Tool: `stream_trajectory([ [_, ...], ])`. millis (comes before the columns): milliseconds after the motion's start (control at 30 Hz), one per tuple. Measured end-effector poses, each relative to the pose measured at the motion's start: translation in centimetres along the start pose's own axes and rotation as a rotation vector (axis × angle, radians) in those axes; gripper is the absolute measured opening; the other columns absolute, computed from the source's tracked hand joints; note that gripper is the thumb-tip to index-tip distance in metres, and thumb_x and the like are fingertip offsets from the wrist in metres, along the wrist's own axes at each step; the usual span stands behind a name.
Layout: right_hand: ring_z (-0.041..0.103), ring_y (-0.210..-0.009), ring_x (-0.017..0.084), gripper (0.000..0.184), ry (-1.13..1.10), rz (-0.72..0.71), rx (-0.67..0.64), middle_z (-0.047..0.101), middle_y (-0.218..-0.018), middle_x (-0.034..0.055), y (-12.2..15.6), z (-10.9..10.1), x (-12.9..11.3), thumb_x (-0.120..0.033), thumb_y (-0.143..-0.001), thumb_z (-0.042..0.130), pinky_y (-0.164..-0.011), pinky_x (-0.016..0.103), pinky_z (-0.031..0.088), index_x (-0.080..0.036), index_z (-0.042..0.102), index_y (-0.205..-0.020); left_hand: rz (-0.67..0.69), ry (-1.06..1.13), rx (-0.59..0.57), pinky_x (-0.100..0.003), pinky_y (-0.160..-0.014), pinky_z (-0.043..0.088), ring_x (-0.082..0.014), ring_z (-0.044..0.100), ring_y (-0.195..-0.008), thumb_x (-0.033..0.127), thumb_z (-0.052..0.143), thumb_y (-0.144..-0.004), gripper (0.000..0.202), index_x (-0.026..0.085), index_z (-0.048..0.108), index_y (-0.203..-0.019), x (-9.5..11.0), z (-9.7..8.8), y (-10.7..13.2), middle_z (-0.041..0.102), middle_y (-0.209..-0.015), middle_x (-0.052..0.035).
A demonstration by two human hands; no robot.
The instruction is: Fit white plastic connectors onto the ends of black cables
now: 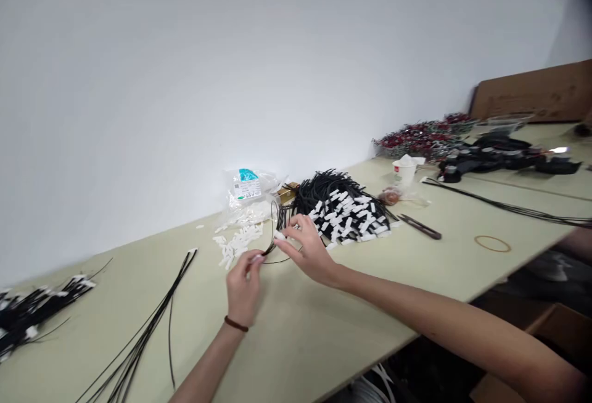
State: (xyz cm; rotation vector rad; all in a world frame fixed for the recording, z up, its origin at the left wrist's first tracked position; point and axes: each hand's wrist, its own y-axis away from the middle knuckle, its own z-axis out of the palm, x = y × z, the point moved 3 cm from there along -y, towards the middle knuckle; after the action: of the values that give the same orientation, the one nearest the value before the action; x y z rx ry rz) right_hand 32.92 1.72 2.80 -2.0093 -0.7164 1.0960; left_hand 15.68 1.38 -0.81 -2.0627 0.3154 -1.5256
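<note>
My left hand (243,286), with a dark band at the wrist, pinches thin black wires (269,247) near its fingertips. Between the thumb and fingers of my right hand (311,253) is a small white connector (279,235), right by those wires. Whether a wire end sits inside the connector is too small to tell. Just behind the hands lies a loose scatter of white connectors (238,244). To the right of them is a big heap of black cables (330,187) with white connector ends.
A clear plastic bag (252,205) with a label leans by the wall. Tweezer-like snips (420,227), a rubber band (493,243) and a paper cup (404,173) lie to the right. Black wire bundles rest at left (152,323) and far left (41,310). The table edge runs below my right forearm.
</note>
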Motion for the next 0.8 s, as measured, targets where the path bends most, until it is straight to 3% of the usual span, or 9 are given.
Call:
stream_trajectory([
  [100, 0.042, -0.105, 0.021, 0.027, -0.238, 0.204, 0.067, 0.044, -0.107, 0.0081, -1.9, -3.8, 1.0, -0.043, -0.081, 0.054, -0.091, 0.036, 0.034, -0.018, 0.062, -0.077, -0.377, 0.289, 0.335, -0.027, -0.069, 0.05, -0.0128, 0.06, -0.066, 0.015, 0.055, -0.077, 0.002, 0.015, 0.057, -0.078, -2.7, -2.9, -2.0, 0.061, -0.066, -0.0007],
  [167, 0.044, -0.104, 0.02, 0.027, -0.475, 0.411, 0.033, 0.048, -0.108, 0.0057, -2.6, -6.8, 2.1, -0.045, -0.08, 0.055, -0.09, 0.035, 0.036, -0.019, 0.062, -0.075, -0.612, 0.448, 0.415, -0.023, -0.064, 0.051, -0.0085, 0.056, -0.056, 0.006, 0.048, -0.079, 0.013, 0.014, 0.055, -0.071, -3.8, -4.4, -3.0, 0.056, -0.059, 0.0012],
  [267, 0.051, -0.087, 0.014, 0.02, -0.842, 0.612, -0.017, 0.056, -0.092, 0.0018, -3.6, -10.6, 3.0, -0.039, -0.077, 0.06, -0.082, 0.03, 0.043, -0.019, 0.06, -0.076, -0.589, 0.619, 0.242, -0.023, -0.067, 0.052, -0.0074, 0.057, -0.059, 0.004, 0.046, -0.08, 0.015, 0.013, 0.057, -0.075, -3.6, -4.7, -3.8, 0.058, -0.062, 0.0002],
  [400, 0.05, -0.066, 0.007, 0.009, -1.007, 0.758, 0.037, 0.055, -0.078, 0.0001, -7.2, -12.9, 2.9, -0.022, -0.082, 0.056, -0.068, 0.02, 0.047, -0.016, 0.056, -0.075, -0.586, 0.523, -0.002, -0.029, -0.074, 0.052, -0.0134, 0.062, -0.076, 0.01, 0.055, -0.077, 0.01, 0.013, 0.058, -0.085, -2.9, -3.0, -3.1, 0.065, -0.083, -0.0063],
  [467, 0.052, -0.07, 0.007, 0.011, -0.99, 0.717, 0.087, 0.055, -0.078, 0.0018, -10.6, -13.3, 2.6, -0.016, -0.085, 0.052, -0.072, 0.02, 0.048, -0.014, 0.055, -0.074, -0.561, 0.306, -0.054, -0.033, -0.078, 0.051, -0.0175, 0.062, -0.085, 0.017, 0.057, -0.076, 0.017, 0.013, 0.057, -0.093, -2.9, -3.3, -3.1, 0.065, -0.096, -0.01],
  [533, 0.054, -0.073, 0.007, 0.012, -0.933, 0.611, 0.182, 0.055, -0.079, 0.0024, -14.4, -13.9, 2.6, -0.014, -0.085, 0.052, -0.078, 0.021, 0.048, -0.013, 0.054, -0.073, -0.461, -0.082, 0.008, -0.036, -0.084, 0.047, -0.0217, 0.061, -0.093, 0.023, 0.057, -0.075, 0.025, 0.012, 0.056, -0.097, -3.2, -5.0, -3.8, 0.065, -0.099, -0.0132],
  [667, 0.054, -0.087, 0.009, 0.019, -0.588, 0.175, 0.351, 0.055, -0.086, 0.0023, -19.9, -15.8, 2.9, -0.028, -0.086, 0.051, -0.086, 0.027, 0.045, -0.013, 0.056, -0.075, -0.342, -0.766, 0.158, -0.054, -0.095, 0.03, -0.038, 0.041, -0.118, 0.032, 0.051, -0.075, 0.043, 0.01, 0.052, -0.111, -4.2, -10.3, -5.4, 0.054, -0.119, -0.023],
  [733, 0.052, -0.096, 0.011, 0.022, -0.3, -0.013, 0.365, 0.055, -0.093, 0.0026, -20.4, -16.5, 3.3, -0.033, -0.086, 0.051, -0.09, 0.031, 0.042, -0.014, 0.06, -0.079, -0.45, -1.06, 0.158, -0.06, -0.089, 0.029, -0.0443, 0.037, -0.118, 0.044, 0.05, -0.072, 0.058, 0.006, 0.048, -0.115, -5.3, -12.4, -5.4, 0.05, -0.121, -0.0289],
  [800, 0.05, -0.1, 0.014, 0.025, 0.042, -0.083, 0.23, 0.056, -0.102, 0.0051, -19.4, -16.1, 4.3, -0.036, -0.085, 0.05, -0.091, 0.033, 0.04, -0.014, 0.062, -0.084, -0.588, -1.183, 0.135, -0.06, -0.086, 0.031, -0.046, 0.04, -0.114, 0.052, 0.048, -0.069, 0.066, 0.002, 0.049, -0.112, -6.2, -13.7, -5.1, 0.051, -0.117, -0.0313],
])
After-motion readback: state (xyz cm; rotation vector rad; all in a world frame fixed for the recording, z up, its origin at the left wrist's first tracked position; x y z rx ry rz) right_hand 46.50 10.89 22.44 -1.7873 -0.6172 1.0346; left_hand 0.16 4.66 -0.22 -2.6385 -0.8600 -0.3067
